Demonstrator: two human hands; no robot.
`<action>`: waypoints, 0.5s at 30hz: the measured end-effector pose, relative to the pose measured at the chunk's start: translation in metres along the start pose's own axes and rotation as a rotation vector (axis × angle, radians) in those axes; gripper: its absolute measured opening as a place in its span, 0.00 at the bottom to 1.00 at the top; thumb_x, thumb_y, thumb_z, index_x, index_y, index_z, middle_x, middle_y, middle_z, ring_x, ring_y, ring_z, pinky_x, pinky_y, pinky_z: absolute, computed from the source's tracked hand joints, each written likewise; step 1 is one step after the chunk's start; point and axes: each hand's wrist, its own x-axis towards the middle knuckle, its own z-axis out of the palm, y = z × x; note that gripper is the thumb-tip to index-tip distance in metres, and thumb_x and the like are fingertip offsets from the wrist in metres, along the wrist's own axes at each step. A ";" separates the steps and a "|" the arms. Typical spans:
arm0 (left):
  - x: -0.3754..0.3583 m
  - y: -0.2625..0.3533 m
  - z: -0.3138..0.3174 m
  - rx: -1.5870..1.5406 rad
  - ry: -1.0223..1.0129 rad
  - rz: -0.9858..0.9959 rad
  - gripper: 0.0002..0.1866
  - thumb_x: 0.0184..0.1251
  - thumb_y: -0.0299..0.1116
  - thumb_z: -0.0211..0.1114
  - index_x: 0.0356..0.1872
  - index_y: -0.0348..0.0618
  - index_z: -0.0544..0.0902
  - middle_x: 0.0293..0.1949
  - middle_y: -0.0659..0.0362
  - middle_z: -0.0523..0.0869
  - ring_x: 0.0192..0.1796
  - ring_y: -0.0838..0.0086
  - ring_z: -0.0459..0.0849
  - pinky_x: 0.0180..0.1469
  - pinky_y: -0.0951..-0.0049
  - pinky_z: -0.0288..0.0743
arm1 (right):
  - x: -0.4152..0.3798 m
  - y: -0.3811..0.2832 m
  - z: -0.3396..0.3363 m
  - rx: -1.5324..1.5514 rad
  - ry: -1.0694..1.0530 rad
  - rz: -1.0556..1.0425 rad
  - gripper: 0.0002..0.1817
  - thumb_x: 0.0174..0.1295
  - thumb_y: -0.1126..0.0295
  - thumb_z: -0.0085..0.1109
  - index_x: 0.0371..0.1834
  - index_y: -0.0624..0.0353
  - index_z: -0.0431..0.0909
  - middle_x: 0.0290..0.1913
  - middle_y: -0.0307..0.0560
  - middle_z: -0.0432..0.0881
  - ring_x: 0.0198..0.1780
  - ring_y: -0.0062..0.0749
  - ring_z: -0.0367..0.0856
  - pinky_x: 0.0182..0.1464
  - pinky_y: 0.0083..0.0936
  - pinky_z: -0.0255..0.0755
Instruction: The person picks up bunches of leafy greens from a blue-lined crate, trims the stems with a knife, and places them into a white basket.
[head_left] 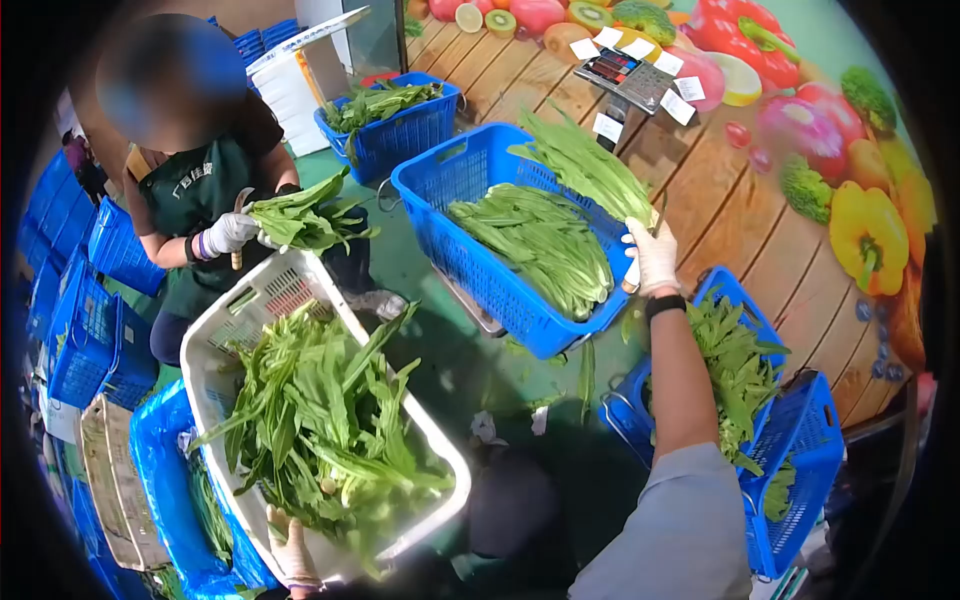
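Clamped in the right hand (656, 258), a leafy bunch (590, 170) is seemingly being crated; lowering is needed. Left hand (291, 553): finger closure cannot be told.

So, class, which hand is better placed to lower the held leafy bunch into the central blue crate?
Probably the right hand: it grips the leafy bunch at the blue crate, while the left hand is at the white crate.
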 end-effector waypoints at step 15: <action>-0.004 0.054 0.009 0.224 -0.088 0.085 0.24 0.66 0.26 0.62 0.63 0.37 0.73 0.55 0.57 0.80 0.58 0.74 0.76 0.62 0.74 0.68 | -0.185 -0.059 0.002 -0.156 -0.510 -0.075 0.20 0.70 0.70 0.42 0.60 0.69 0.72 0.59 0.44 0.77 0.28 0.10 0.66 0.29 0.07 0.61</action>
